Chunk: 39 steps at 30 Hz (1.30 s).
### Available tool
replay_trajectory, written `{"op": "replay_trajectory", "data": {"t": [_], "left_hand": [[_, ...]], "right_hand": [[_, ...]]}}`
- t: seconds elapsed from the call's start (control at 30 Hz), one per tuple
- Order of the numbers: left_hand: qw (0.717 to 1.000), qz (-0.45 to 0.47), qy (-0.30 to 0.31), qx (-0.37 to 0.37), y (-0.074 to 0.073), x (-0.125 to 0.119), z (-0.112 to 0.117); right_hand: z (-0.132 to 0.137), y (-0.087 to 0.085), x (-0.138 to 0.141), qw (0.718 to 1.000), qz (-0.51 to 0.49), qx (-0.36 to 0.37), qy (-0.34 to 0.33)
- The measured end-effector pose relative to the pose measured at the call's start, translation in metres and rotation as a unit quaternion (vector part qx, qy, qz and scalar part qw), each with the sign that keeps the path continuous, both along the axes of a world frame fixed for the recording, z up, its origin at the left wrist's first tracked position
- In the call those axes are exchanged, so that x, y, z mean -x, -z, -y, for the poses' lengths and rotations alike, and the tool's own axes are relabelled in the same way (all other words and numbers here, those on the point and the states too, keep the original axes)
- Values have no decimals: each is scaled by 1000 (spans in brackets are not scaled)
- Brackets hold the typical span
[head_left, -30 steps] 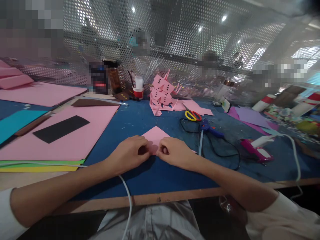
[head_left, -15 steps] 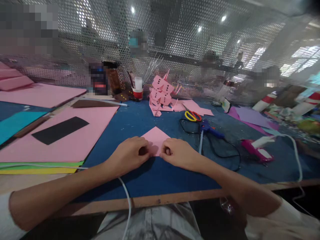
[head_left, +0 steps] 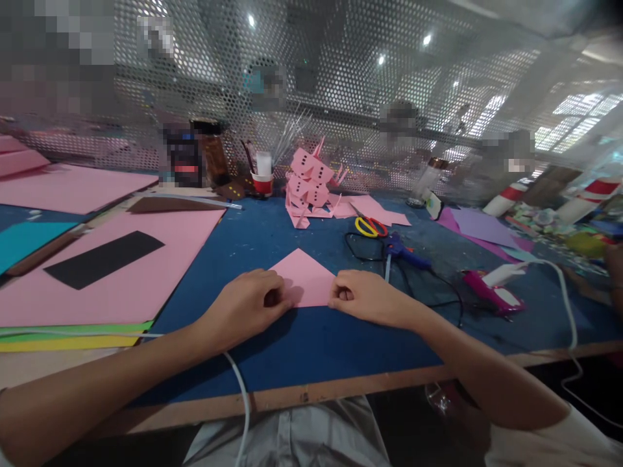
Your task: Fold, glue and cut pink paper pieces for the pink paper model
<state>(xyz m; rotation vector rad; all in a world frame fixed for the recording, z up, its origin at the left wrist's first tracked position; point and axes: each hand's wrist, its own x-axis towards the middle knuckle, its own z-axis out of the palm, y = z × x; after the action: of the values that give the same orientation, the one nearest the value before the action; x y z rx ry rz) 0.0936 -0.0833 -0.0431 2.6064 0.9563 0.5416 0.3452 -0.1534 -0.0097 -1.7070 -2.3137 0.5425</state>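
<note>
Pink folded paper flat on the blue tabletop, tip at 12 o'clock, left hand curled, pinching its 9 o'clock corner, right hand curled, pinching its 3 o'clock corner

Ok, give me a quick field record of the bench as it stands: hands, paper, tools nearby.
left hand: fingers curled on the pink paper, at its lower left corner
right hand: fingers curled on its lower right corner
paper shape: triangle, flat on the blue mat, point away from the person
tools right of it: scissors, blue glue gun, pink glue gun
left of it: large pink sheet with black strip
</note>
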Motion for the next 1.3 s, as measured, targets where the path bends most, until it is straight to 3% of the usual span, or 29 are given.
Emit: {"op": "replay_trajectory", "data": {"t": [0.3, 0.77, 1.13, 1.3], "left_hand": [[1000, -2, 0, -12, 3, 2, -1], [1000, -18, -1, -3, -2, 2, -1], [1000, -15, 11, -7, -3, 1, 0], [1000, -8, 15, -20, 0, 1, -1]], "right_hand": [[12, -1, -22, 1000, -14, 5, 22], [24, -4, -41, 997, 47, -23, 52], [24, -16, -31, 999, 27, -32, 19], [17, -4, -21, 999, 11, -28, 10]]}}
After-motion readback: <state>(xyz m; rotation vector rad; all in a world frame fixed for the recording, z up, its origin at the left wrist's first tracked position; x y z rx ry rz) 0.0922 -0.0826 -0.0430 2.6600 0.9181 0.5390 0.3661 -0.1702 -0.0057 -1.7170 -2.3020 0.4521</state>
